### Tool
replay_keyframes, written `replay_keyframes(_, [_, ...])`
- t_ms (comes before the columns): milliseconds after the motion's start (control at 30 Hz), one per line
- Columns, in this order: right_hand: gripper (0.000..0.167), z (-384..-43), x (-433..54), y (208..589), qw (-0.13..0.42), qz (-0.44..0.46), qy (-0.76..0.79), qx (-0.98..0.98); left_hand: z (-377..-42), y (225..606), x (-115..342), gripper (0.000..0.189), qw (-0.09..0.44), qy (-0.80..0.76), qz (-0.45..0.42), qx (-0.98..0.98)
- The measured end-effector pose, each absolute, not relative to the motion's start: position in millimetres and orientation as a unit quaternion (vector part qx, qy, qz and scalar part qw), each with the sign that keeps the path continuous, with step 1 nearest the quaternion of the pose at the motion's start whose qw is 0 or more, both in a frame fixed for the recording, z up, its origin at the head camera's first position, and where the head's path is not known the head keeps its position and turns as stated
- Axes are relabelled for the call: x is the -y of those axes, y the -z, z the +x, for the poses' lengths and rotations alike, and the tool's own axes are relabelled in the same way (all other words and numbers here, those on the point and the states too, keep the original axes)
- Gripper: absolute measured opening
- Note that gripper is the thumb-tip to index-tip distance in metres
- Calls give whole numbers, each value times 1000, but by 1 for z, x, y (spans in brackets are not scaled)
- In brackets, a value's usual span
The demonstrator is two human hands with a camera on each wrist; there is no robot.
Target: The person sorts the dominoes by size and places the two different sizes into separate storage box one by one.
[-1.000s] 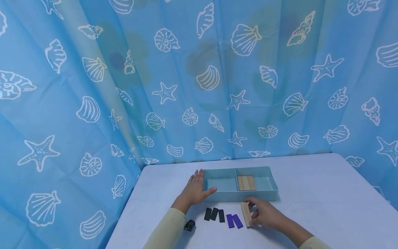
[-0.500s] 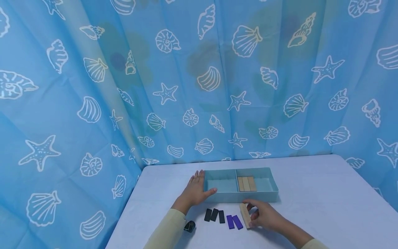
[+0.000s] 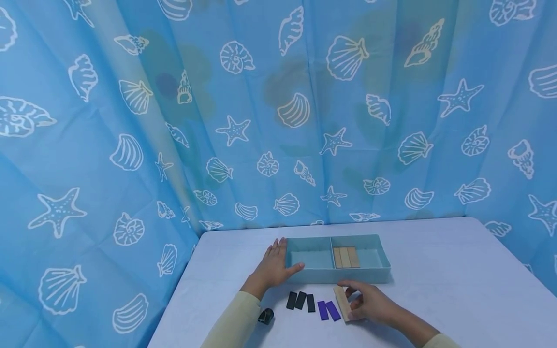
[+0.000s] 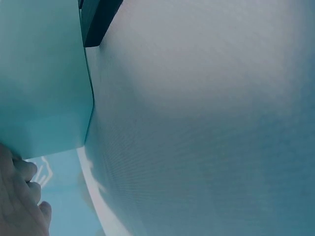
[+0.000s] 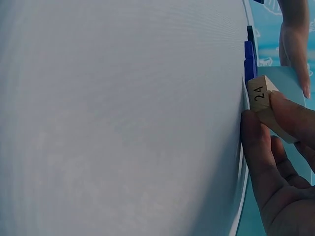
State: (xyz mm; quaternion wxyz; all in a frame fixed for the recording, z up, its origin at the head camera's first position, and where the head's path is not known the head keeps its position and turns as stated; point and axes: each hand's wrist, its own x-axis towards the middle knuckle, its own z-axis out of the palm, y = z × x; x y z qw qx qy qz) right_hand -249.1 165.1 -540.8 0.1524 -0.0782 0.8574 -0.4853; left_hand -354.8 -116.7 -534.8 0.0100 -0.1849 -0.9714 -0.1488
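My right hand (image 3: 372, 303) pinches a pale wooden block (image 3: 342, 303) at the table's front, just right of two purple blocks (image 3: 328, 311). In the right wrist view the number 24 shows on the end of the wooden block (image 5: 259, 94), between thumb and fingers. With its fingers straight and thumb spread over the front rim, my left hand (image 3: 274, 267) rests against the left end of a teal two-compartment tray (image 3: 339, 276). Several wooden blocks (image 3: 346, 257) lie side by side in the tray's right compartment, against the divider.
Three black blocks (image 3: 300, 300) lie in front of the tray, left of the purple ones. A small dark object (image 3: 266, 316) sits beside the left sleeve (image 3: 237, 321). Behind the white table (image 3: 439, 270) hangs a blue shell-patterned curtain (image 3: 278, 130).
The wooden block in my right hand has shifted slightly left, closer to the purple blocks. My left hand keeps its place on the tray.
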Motion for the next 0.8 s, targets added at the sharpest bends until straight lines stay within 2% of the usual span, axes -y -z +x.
replay_keyframes(800, [83, -252, -184, 540, 167, -75, 521, -834, -354, 535, 116, 100, 13, 144, -181, 973])
